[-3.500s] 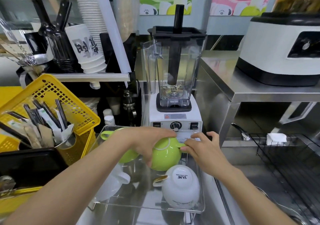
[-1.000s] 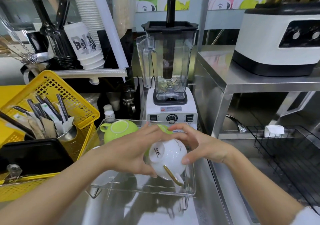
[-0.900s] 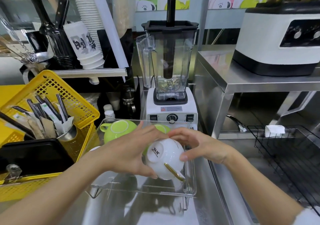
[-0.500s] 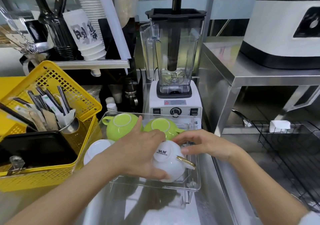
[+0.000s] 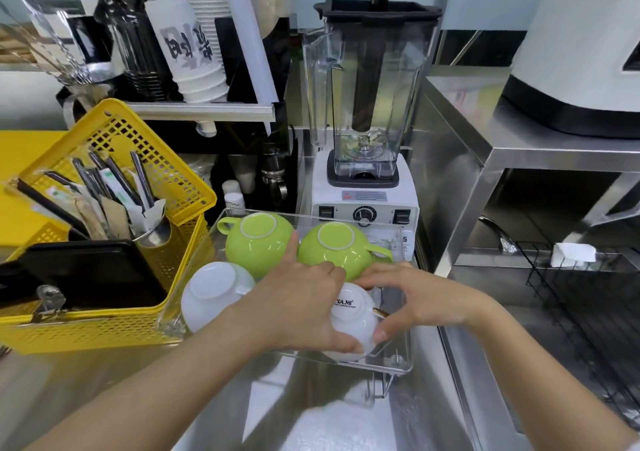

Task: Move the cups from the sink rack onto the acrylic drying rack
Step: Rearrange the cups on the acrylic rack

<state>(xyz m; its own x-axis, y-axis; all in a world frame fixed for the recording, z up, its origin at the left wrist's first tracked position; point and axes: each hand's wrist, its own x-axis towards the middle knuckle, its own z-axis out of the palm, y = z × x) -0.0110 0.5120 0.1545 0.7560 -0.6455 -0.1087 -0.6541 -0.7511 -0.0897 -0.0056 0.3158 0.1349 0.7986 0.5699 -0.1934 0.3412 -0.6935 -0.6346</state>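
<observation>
A clear acrylic drying rack (image 5: 401, 364) stands on the steel counter in front of the blender. Upside down in it sit two green cups, one at the back left (image 5: 258, 242) and one at the back right (image 5: 337, 248), and a white cup (image 5: 211, 289) at the front left. A second white cup (image 5: 353, 315) with a gold handle is upside down at the rack's front right. My left hand (image 5: 301, 308) grips its left side and my right hand (image 5: 412, 301) holds its right side and handle. The black wire sink rack (image 5: 588, 298) at the right shows no cups.
A white blender (image 5: 365, 159) stands right behind the acrylic rack. A yellow basket (image 5: 121, 326) with a cutlery holder and a black tray sits close on the left. A steel shelf (image 5: 491, 145) carrying a white machine (image 5: 581, 66) rises to the right, above the sink.
Both hands lifted the gold-handled white cup, turned it in the air, and lowered it upside down at the rack's front right. My view has tilted down and closer.
</observation>
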